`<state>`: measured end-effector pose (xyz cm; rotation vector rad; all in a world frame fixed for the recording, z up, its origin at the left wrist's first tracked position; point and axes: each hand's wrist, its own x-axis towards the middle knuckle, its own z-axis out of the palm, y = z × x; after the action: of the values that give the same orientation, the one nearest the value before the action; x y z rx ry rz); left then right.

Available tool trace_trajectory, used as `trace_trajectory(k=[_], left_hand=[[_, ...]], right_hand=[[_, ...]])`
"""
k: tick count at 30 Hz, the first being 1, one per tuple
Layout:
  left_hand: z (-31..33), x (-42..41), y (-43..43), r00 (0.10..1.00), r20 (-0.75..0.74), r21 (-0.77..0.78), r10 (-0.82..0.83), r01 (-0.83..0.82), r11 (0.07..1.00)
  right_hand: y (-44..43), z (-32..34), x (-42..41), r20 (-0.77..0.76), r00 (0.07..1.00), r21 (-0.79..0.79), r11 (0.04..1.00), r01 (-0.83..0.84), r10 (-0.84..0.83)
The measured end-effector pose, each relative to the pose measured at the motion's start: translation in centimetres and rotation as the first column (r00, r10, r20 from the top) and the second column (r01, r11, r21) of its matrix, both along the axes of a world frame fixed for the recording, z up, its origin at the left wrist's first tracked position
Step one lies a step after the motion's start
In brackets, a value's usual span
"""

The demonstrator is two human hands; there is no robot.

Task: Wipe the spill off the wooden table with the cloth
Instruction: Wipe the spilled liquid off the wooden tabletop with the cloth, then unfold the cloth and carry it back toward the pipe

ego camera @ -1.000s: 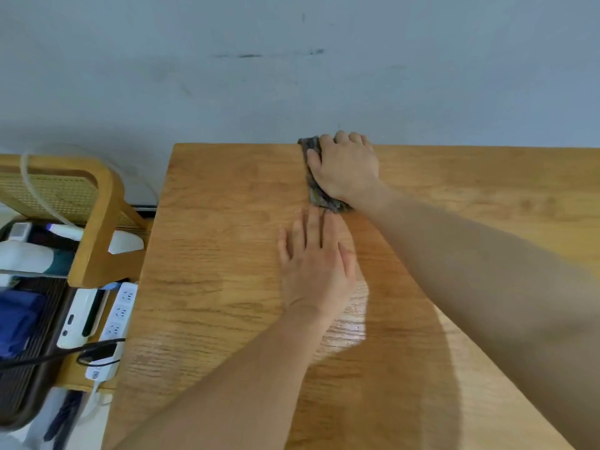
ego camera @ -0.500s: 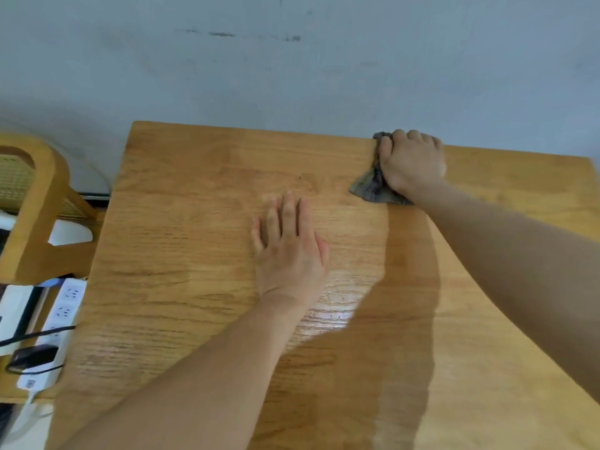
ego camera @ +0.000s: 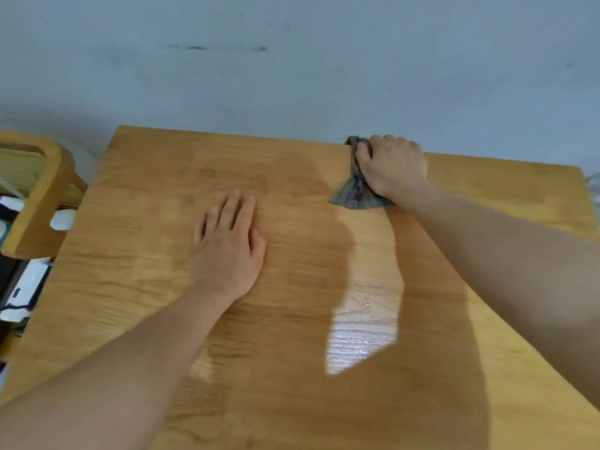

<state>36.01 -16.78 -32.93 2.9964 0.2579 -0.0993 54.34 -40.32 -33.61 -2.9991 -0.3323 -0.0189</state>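
My right hand (ego camera: 391, 165) presses a crumpled grey cloth (ego camera: 355, 194) onto the wooden table (ego camera: 162, 177) at its far edge, close to the wall. Most of the cloth is under the palm; a fan-shaped corner sticks out toward me. My left hand (ego camera: 229, 245) lies flat on the tabletop, fingers together, left of the cloth and apart from it. A glossy wet streak (ego camera: 363, 332) shines on the wood between my two forearms.
A grey wall (ego camera: 292, 66) rises right behind the table's far edge. A wooden chair with a woven back (ego camera: 35, 190) stands at the table's left side, with white devices and cables (ego camera: 22, 287) below it. The table's right corner (ego camera: 581, 177) is in view.
My right hand has slid the cloth to the right along the far edge of the table. My left hand has stayed flat on the wood. The view has swung right.
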Motion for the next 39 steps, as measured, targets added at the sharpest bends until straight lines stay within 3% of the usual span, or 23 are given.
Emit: trace_trajectory(k=[2, 5, 9, 12, 14, 17, 19, 24, 29, 34, 39], left_hand=[[0.1, 0.4, -1.0, 0.998, -0.023, 0.049, 0.066, -0.065, 0.997], [0.2, 2.4, -7.1, 0.975, -0.056, 0.004, 0.213, -0.213, 0.977], [0.3, 3.6, -20.7, 0.990, -0.019, -0.113, -0.137, 0.134, 0.984], [0.3, 2.3, -28.5, 0.954, -0.054, -0.127, -0.295, 0.287, 0.950], [0.0, 1.4, -30.9, 0.934, -0.071, -0.099, -0.350, 0.343, 0.934], [-0.2, 1.8, -31.3, 0.942, -0.073, -0.072, -0.329, 0.324, 0.943], [-0.1, 2.2, -31.2, 0.945, -0.062, -0.058, -0.320, 0.317, 0.947], [0.0, 1.9, -31.4, 0.946, -0.040, -0.053, -0.321, 0.319, 0.946], [-0.1, 2.0, -31.3, 0.949, 0.004, -0.080, -0.315, 0.314, 0.946], [2.0, 0.7, -31.1, 0.942, -0.039, -0.273, -0.334, 0.311, 0.910], [3.7, -11.0, -32.1, 0.754, -0.127, -0.407, -0.645, 0.554, 0.727]], right_hand=[[-4.9, 0.2, 0.3, -0.004, 0.998, -0.035, 0.998, 0.057, -0.058], [-9.9, 0.4, 0.0, -0.019, 0.996, -0.071, 0.994, 0.086, -0.087], [-16.6, 1.1, 0.0, -0.089, 0.981, -0.093, 0.982, 0.164, -0.172], [-22.5, 1.7, 0.0, -0.119, 0.944, -0.126, 0.948, 0.294, -0.308], [-25.2, 1.8, -0.7, -0.162, 0.907, -0.040, 0.921, 0.387, -0.389], [-26.4, 1.3, -2.2, -0.296, 0.835, 0.211, 0.820, 0.532, -0.465], [-26.4, 0.8, -3.3, -0.314, 0.793, 0.266, 0.753, 0.602, -0.522], [-26.6, 0.2, -9.6, -0.253, 0.817, 0.162, 0.810, 0.564, -0.519], [-26.5, 0.7, -17.9, -0.354, 0.728, 0.244, 0.693, 0.678, -0.587], [-26.2, 2.7, -26.4, -0.411, 0.680, 0.150, 0.691, 0.707, -0.607], [-23.5, 5.3, -32.2, -0.525, 0.635, 0.126, 0.686, 0.716, -0.566]])
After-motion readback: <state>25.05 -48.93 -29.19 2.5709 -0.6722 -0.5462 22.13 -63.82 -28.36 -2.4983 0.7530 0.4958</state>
